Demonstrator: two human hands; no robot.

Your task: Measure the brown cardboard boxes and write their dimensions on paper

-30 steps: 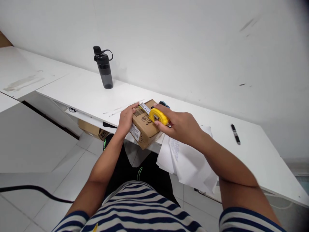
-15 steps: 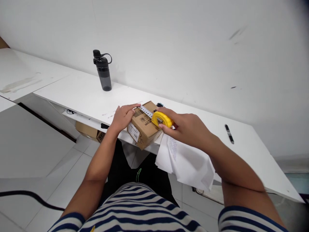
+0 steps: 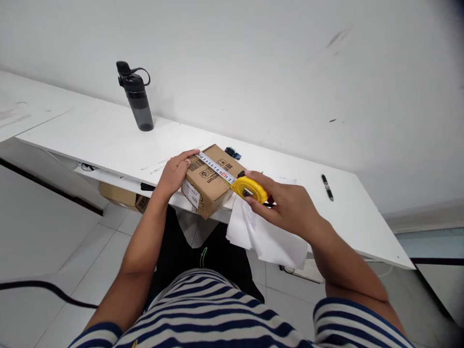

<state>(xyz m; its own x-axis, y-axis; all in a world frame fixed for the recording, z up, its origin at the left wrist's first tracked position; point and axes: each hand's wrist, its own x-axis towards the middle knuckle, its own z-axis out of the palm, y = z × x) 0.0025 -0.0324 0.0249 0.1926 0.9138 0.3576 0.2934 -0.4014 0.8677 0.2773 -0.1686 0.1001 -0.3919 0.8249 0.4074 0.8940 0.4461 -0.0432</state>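
A brown cardboard box (image 3: 213, 191) with printing and a white label rests at the table's front edge, its near end jutting out. My right hand (image 3: 286, 203) is closed around a yellow tape measure (image 3: 253, 187) just past the box's right edge. From its case the white blade (image 3: 213, 166) runs across the box top. At the left edge of the box, my left hand (image 3: 176, 172) holds the blade's end down with its fingertips, the other fingers bent against the box side. The exact tip is hidden under them.
White sheets of paper (image 3: 270, 234) hang over the table's front edge below my right hand. A dark water bottle (image 3: 139, 106) stands at the back left, a black pen (image 3: 327, 187) lies right. Behind the box is a small dark object (image 3: 232, 152). Another carton (image 3: 121, 195) sits below.
My right hand has moved the tape measure rightward off the box top, drawing out more blade. My left hand has stayed at the box's left edge. The view has shifted somewhat.
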